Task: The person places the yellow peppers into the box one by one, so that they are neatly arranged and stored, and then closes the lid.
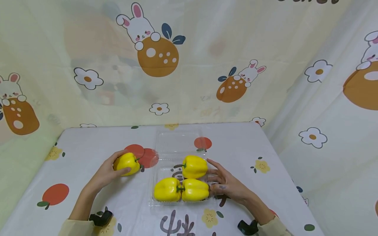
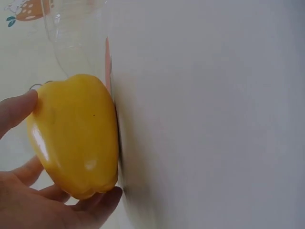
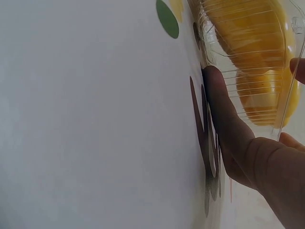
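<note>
My left hand (image 1: 107,170) grips a yellow bell pepper (image 1: 128,164) at its sides, just left of a clear plastic clamshell box (image 1: 159,171). In the left wrist view the thumb and fingers lie round this bell pepper (image 2: 76,138), which is close to the tablecloth. The box lies with its lid (image 1: 178,142) folded back, away from me. Three yellow bell peppers sit in it: one at the back right (image 1: 195,167), one at the front left (image 1: 167,189), one at the front right (image 1: 195,190). My right hand (image 1: 231,186) touches the box's right side with fingers loosely extended.
A white tablecloth (image 1: 97,139) printed with fruit and flowers covers the table. Patterned curtains (image 1: 195,85) hang behind it and at both sides. A black wrist device (image 1: 101,218) is on the left wrist, and another (image 1: 248,227) on the right.
</note>
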Available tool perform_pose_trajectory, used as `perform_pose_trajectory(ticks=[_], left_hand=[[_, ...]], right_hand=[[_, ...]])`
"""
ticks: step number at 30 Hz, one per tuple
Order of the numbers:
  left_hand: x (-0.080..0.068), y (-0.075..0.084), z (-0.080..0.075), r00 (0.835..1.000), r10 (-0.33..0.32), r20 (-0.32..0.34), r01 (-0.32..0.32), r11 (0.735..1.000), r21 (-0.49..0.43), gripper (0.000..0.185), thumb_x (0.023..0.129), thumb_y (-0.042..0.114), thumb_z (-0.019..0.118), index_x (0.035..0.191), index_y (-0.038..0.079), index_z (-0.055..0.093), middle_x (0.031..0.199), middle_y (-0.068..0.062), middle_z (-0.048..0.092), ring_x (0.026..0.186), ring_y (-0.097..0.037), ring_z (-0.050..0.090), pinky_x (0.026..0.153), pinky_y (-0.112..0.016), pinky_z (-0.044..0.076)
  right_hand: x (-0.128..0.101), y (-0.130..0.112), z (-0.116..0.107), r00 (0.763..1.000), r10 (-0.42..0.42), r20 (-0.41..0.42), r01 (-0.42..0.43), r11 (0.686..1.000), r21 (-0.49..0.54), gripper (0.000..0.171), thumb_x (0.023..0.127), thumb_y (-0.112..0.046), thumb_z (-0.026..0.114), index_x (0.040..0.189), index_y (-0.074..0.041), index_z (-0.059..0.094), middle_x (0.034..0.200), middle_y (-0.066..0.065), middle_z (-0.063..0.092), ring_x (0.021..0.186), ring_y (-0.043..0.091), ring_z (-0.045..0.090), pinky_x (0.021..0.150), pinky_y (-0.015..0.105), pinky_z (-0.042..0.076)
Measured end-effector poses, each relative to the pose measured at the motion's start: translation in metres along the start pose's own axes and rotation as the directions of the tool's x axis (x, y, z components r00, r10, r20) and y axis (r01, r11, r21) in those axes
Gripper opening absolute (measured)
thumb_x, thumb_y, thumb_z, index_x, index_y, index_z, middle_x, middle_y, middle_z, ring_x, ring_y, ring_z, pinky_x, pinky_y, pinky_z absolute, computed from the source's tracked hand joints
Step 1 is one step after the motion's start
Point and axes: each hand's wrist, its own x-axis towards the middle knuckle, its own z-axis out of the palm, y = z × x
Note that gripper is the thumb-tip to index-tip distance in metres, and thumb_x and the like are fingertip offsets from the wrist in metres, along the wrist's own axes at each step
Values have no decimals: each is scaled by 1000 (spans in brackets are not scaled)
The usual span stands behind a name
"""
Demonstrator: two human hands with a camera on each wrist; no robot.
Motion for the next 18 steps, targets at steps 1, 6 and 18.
perform_pose_trajectory(ticks=[1,6,18], left_hand=[[0,0,0,1000,-3,1,3,1000,-2,77,95,25,78,160,9,39,163,-24,42,140,-44,45,120,-70,37],[-1,-2,1,1000,-17,0,17,1000,-5,82,94,25,79,161,6,36,163,-24,41,140,-43,45,121,-69,38],[-1,-5,0,1000,-26,-15,27,1000,12,78,94,28,80,159,8,42,155,-23,50,129,-37,52,108,-54,49]], right_hand=[[0,0,0,1000,1,0,-1,1000,-2,104,89,-8,76,169,-39,16,170,25,26,142,38,49,108,50,57],[0,-1,1,1000,8,-6,-9,1000,-10,105,89,-9,77,169,-39,17,170,25,27,142,39,49,109,51,56],[0,-2,1,1000,11,-4,-11,1000,-11,105,89,-8,76,169,-38,16,170,25,27,142,39,50,109,51,56]])
